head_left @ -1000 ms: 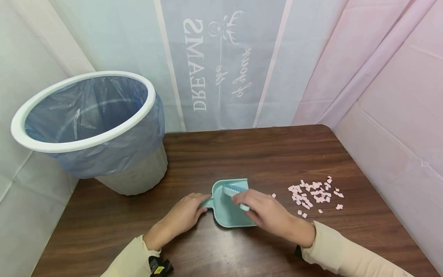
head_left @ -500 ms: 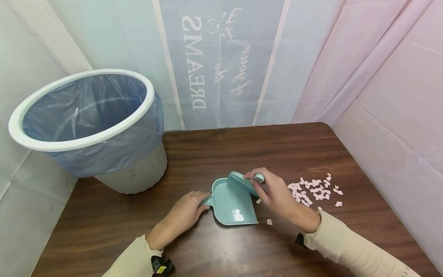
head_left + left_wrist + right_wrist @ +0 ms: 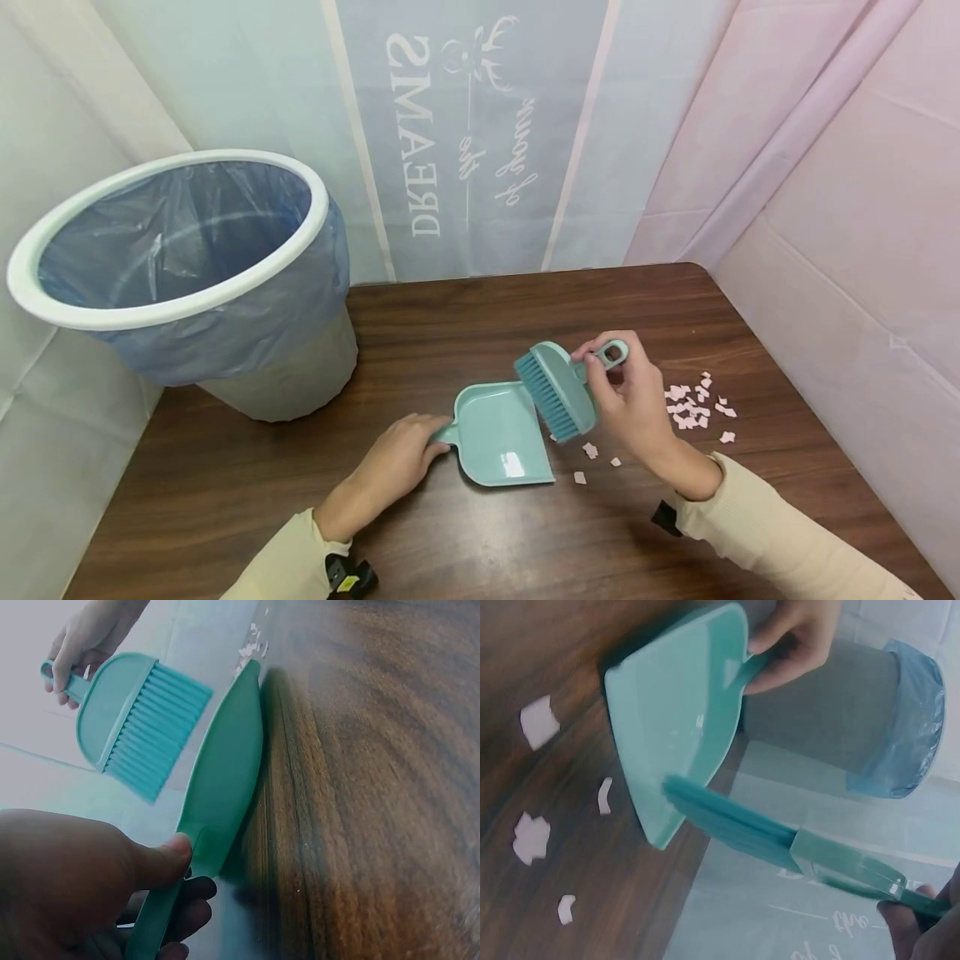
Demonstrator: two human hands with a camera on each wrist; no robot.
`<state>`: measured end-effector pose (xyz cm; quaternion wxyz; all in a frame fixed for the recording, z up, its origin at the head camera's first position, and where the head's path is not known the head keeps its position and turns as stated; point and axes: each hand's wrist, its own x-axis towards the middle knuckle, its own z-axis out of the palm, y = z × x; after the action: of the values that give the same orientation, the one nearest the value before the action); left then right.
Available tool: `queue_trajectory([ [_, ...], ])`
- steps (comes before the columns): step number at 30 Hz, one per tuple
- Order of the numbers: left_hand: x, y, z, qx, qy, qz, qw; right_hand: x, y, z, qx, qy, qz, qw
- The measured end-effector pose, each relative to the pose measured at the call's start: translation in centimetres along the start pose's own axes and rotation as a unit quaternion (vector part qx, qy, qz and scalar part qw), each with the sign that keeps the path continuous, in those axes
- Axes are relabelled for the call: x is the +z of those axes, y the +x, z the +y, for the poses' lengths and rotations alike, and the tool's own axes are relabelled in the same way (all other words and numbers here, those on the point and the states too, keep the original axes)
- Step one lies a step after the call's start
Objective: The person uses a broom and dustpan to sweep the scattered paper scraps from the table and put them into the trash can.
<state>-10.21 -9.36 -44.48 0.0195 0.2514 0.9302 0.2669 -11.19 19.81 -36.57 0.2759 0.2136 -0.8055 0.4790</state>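
A teal dustpan [image 3: 498, 433] rests on the wooden table, its open edge facing right and its bare floor showing. My left hand [image 3: 397, 462] grips its short handle, thumb on top in the left wrist view. My right hand [image 3: 637, 408] holds a small teal hand brush [image 3: 558, 387] by its looped handle, raised above the dustpan's open edge with the bristles pointing left and down. A few paper scraps [image 3: 532, 838] lie just outside that edge. Behind my right hand, a loose pile of pale paper bits [image 3: 686, 408] is spread on the table, partly hidden by the hand.
A grey trash bin [image 3: 300, 367] with a white rim and blue plastic liner stands at the back left. Printed fabric [image 3: 480, 150] hangs along the table's far edge, and pale cloth walls rise on both sides.
My right hand has lifted the brush out of the dustpan, up and to the right, turning its bristles leftward. Several paper scraps now lie nearer the dustpan's edge. The left hand stays put.
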Motion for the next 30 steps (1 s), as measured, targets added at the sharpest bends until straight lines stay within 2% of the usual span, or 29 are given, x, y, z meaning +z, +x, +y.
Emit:
queue_trajectory([
  [5, 0.0, 0.0, 0.0, -0.008, 0.002, 0.000, 1.0000, -0.1, -1.1, -0.1, 0.050, -0.001, 0.007, 0.999],
  [13, 0.0, 0.2, 0.3, -0.020, 0.007, -0.007, 0.9997, -0.4, -3.1, 0.2, 0.088, -0.017, 0.012, 0.996],
  [21, 0.0, 0.2, 0.1, -0.025, 0.009, -0.007, 0.9996, -0.4, -3.9, 0.9, 0.092, -0.027, 0.013, 0.995],
  [30, 0.0, 0.2, 0.0, -0.026, 0.005, -0.014, 0.9995, -1.4, -3.7, 2.1, 0.065, -0.067, 0.025, 0.995],
])
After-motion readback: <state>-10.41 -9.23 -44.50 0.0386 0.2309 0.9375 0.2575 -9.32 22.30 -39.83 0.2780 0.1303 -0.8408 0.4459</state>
